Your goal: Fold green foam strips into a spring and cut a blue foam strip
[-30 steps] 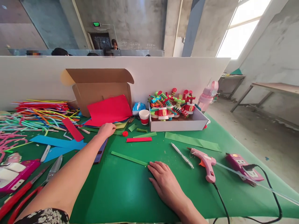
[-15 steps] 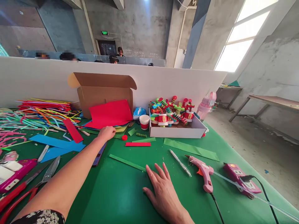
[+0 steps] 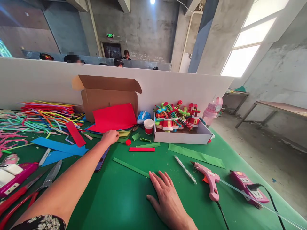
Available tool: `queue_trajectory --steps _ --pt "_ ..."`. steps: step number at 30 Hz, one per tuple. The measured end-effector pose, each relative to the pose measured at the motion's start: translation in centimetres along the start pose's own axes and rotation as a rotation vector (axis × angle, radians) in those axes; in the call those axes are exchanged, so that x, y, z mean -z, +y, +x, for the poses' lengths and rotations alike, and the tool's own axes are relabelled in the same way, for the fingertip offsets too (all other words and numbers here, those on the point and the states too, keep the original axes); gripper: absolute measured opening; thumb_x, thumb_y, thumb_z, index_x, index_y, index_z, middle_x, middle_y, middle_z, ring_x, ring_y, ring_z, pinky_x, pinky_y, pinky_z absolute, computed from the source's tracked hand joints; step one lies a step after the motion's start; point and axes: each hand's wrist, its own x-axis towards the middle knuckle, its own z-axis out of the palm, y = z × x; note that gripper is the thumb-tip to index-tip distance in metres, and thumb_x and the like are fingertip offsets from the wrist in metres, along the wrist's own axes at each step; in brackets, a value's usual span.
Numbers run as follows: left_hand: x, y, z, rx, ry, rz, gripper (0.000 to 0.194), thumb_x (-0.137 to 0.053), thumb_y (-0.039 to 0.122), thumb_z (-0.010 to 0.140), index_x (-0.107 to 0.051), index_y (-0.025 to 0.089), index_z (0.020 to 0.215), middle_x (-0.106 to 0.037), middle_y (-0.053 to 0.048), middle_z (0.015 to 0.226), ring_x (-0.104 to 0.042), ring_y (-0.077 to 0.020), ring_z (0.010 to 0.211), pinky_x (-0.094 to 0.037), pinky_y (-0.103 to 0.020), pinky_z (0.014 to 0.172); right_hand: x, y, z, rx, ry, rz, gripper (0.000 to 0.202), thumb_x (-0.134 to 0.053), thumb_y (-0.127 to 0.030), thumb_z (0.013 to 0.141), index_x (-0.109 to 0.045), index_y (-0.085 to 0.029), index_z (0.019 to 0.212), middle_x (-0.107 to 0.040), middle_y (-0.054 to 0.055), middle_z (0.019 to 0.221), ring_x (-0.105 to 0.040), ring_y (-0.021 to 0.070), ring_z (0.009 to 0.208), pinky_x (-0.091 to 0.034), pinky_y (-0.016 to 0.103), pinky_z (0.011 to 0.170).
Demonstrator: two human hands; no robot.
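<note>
My left hand (image 3: pixel 110 137) reaches forward with curled fingers at the front edge of the coloured paper stack, where a red sheet (image 3: pixel 114 117) lies above yellow sheets (image 3: pixel 125 133). Its fingertips are hidden, so what they grip cannot be made out. Flat on the table, my right hand (image 3: pixel 166 199) has its fingers stretched out. The index fingertip touches the near end of a narrow green paper strip (image 3: pixel 130 167). A white pen (image 3: pixel 185 169) lies to the right of that hand, then a pink glue gun (image 3: pixel 208 179).
A white box (image 3: pixel 182 138) holds several colourful paper figures, beside stacked paper cups (image 3: pixel 149 126). An open cardboard box (image 3: pixel 109 103) stands behind the papers. Pipe cleaners (image 3: pixel 48 118), scissors (image 3: pixel 51 175) and blue paper (image 3: pixel 59 147) lie left. A power strip (image 3: pixel 248 188) sits right.
The camera view has shifted slightly. My left hand stays at the paper stack, and my right hand remains flat with its fingers a little closer together.
</note>
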Motion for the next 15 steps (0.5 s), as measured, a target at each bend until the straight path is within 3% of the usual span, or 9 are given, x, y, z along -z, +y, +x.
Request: queue_trajectory --steps 4,8,12,15 --pt "0.43 0.20 -0.14 0.005 -0.027 0.006 0.030 -0.051 0.022 0.074 -0.076 0.028 0.089 -0.076 -0.006 0.096 -0.068 -0.0263 0.092 -0.050 -0.030 0.075 -0.12 0.02 -0.04 -0.028 0.009 0.008 0.055 -0.056 -0.039 0.090 -0.048 -0.019 0.140 -0.040 0.007 0.151 -0.035 0.0335 0.140 -0.035 0.053 0.114" --pt "0.53 0.26 -0.14 0.000 -0.036 0.012 0.030 -0.050 0.021 0.074 -0.076 0.027 0.089 -0.076 -0.006 0.095 -0.068 -0.0271 0.092 -0.049 -0.032 0.076 -0.20 0.07 -0.03 -0.026 0.004 0.021 0.059 -0.057 -0.038 0.090 -0.041 -0.021 0.144 -0.048 0.007 0.145 -0.039 0.0318 0.137 -0.033 0.054 0.115" --pt "0.28 0.14 -0.02 0.001 -0.031 0.014 0.030 -0.050 0.021 0.074 -0.076 0.027 0.089 -0.076 -0.006 0.095 -0.068 -0.0267 0.091 -0.049 -0.032 0.075 -0.02 -0.01 0.05 -0.035 0.006 0.014 0.056 -0.057 -0.039 0.089 -0.046 -0.020 0.141 -0.040 0.007 0.150 -0.037 0.0332 0.139 -0.035 0.053 0.114" --pt "0.07 0.00 0.09 0.010 -0.031 0.003 0.029 -0.051 0.021 0.074 -0.076 0.027 0.088 -0.075 -0.007 0.095 -0.068 -0.0271 0.091 -0.049 -0.032 0.075 0.12 -0.09 0.10 -0.035 -0.031 0.015 0.060 -0.057 -0.035 0.090 -0.040 -0.020 0.145 -0.044 0.005 0.148 -0.037 0.0320 0.139 -0.032 0.053 0.115"
